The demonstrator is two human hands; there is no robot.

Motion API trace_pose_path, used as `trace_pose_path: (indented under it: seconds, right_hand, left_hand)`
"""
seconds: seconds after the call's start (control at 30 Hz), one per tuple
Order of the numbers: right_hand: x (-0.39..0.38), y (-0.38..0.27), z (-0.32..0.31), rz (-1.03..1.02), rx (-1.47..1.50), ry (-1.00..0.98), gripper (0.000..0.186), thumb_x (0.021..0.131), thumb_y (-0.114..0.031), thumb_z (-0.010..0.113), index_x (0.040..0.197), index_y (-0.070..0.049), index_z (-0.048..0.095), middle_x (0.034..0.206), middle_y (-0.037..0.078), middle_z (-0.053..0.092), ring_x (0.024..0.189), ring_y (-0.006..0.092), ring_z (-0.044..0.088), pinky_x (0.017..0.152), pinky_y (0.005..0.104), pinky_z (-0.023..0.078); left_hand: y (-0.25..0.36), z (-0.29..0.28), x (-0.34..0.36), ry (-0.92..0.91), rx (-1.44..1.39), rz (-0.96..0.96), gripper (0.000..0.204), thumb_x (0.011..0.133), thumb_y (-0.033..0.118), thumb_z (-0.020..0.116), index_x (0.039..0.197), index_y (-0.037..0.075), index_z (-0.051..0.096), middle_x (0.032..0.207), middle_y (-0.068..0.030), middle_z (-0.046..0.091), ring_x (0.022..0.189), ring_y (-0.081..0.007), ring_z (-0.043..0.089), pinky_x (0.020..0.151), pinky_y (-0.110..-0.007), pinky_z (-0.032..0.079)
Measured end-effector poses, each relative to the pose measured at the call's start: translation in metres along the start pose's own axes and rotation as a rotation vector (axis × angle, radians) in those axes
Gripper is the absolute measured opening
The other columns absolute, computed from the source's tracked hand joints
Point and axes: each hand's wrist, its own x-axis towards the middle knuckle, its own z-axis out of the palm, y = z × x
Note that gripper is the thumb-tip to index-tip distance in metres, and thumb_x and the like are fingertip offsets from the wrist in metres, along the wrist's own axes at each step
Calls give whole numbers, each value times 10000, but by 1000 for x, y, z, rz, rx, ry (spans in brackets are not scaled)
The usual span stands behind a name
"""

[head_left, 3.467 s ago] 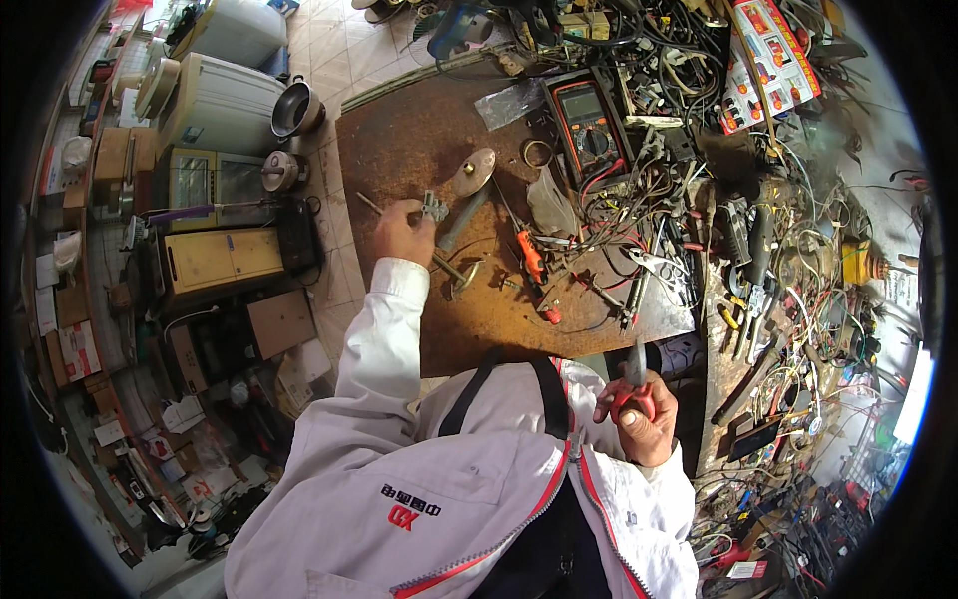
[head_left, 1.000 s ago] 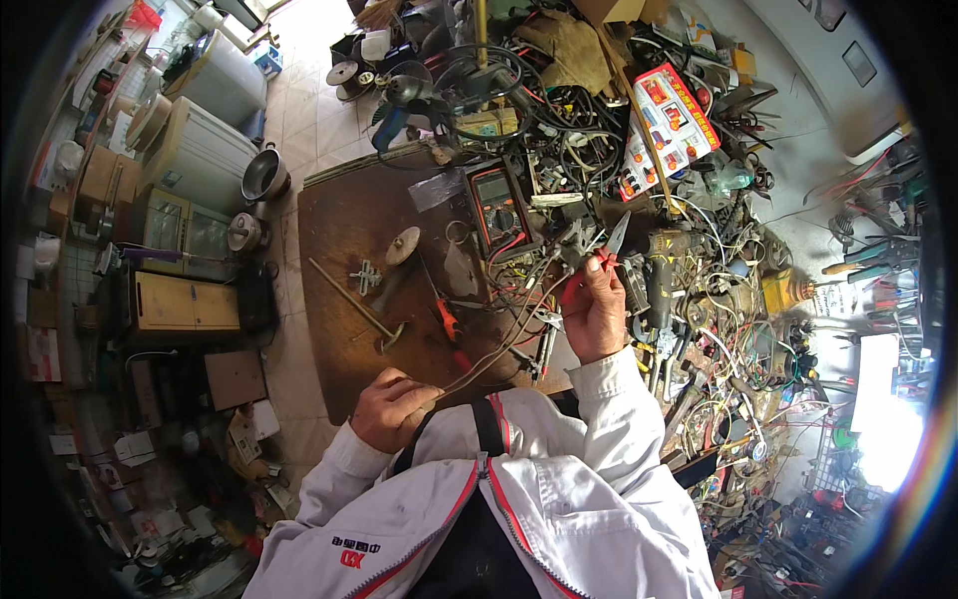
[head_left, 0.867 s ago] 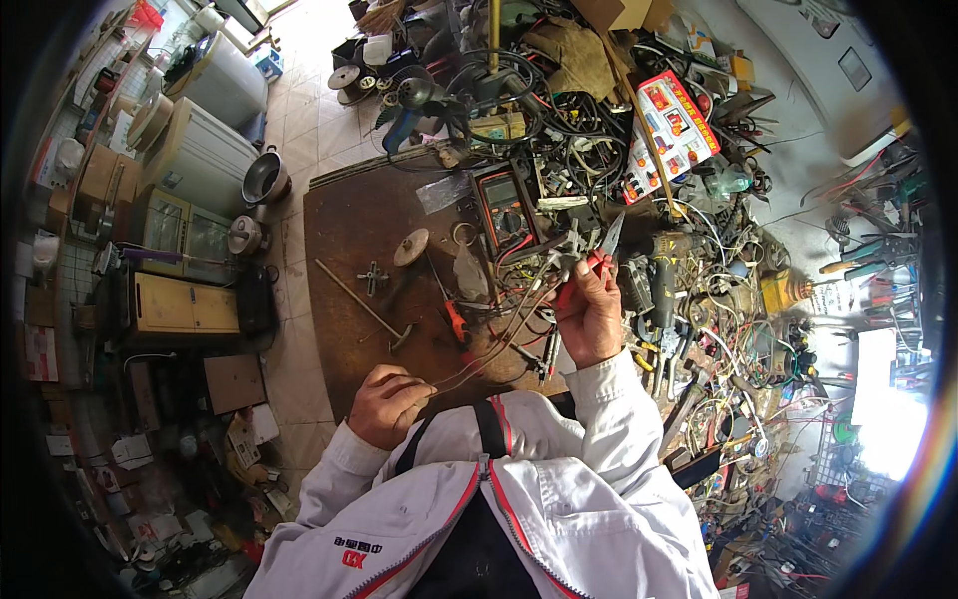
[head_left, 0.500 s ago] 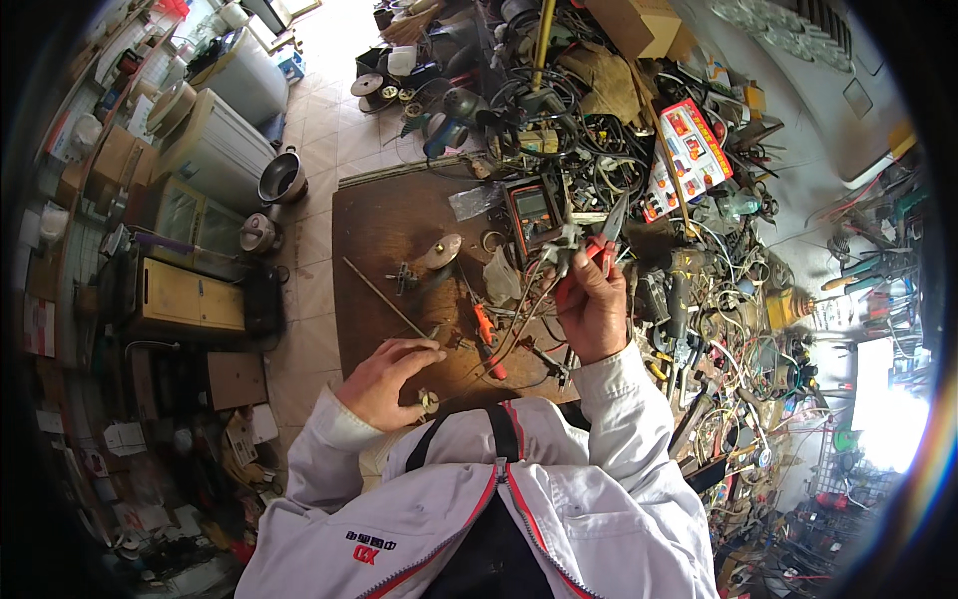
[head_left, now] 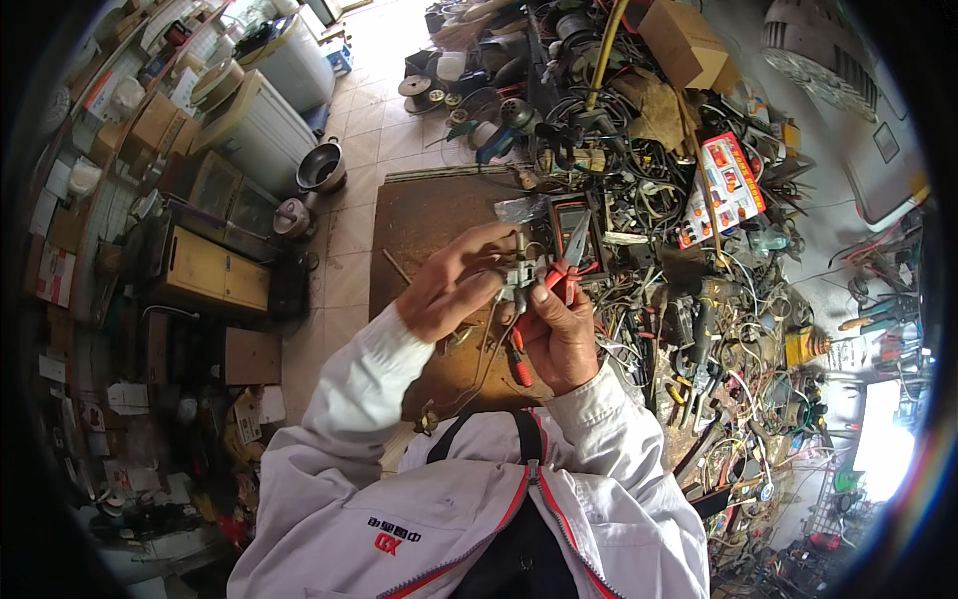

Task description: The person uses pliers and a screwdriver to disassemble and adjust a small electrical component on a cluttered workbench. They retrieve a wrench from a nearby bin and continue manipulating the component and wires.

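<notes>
Left hand (head_left: 449, 290) pinches small metal part (head_left: 517, 278) steady; right hand (head_left: 559, 334) grips red-handled pliers (head_left: 559, 275) on it (raised above cluttered surface (head_left: 429, 215)).

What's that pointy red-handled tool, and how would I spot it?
Start at the brown workbench with its heap of wires and tools. Above its middle the two hands meet, and the right hand holds the pliers. Unlike the tools lying on the bench, they are lifted up, grey tips pointing away, red handles in the fingers.
</notes>
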Motion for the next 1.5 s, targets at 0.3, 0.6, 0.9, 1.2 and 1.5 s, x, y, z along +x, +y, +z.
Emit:
trace_pose_path:
  seconds: [0.3,0.6,0.9,1.2,1.5]
  right_hand:
    - [-18,6,0,156,13,-83,298,944,-179,697,1177,-47,567,988,62,666,780,212,688,714,389,619]
    - [-68,-7,-55,110,-958,-215,255,980,-249,660,966,5,655,760,38,586,647,165,520,634,310,431]
    - [-67,0,-68,88,-1221,-321,185,934,-128,683,1025,29,648,790,161,613,694,274,601,655,365,473]
    - [-62,1,-76,119,-1190,-329,251,943,-183,686,1058,34,639,820,167,622,729,297,622,676,369,484]
    - [-60,-5,-80,-61,-1283,-365,236,913,-156,704,1035,38,647,872,193,645,803,366,636,713,405,497]
  left_hand:
    - [-3,2,-1,96,248,-241,695,932,642,495,1097,-23,608,1179,-116,641,831,-99,597,721,-253,490]
    - [-26,11,-22,387,203,-195,573,936,616,550,1027,51,589,871,-11,596,744,-79,564,637,-230,458]
    - [-29,12,-20,344,167,-287,599,936,623,557,1047,36,594,853,1,590,721,-71,565,620,-225,463]
    - [-36,11,-15,263,156,-341,594,939,612,567,1057,30,590,841,3,580,696,-65,558,600,-224,464]
    - [-41,12,-9,191,383,-355,541,947,536,561,806,14,544,648,-36,512,623,-122,495,572,-323,418]
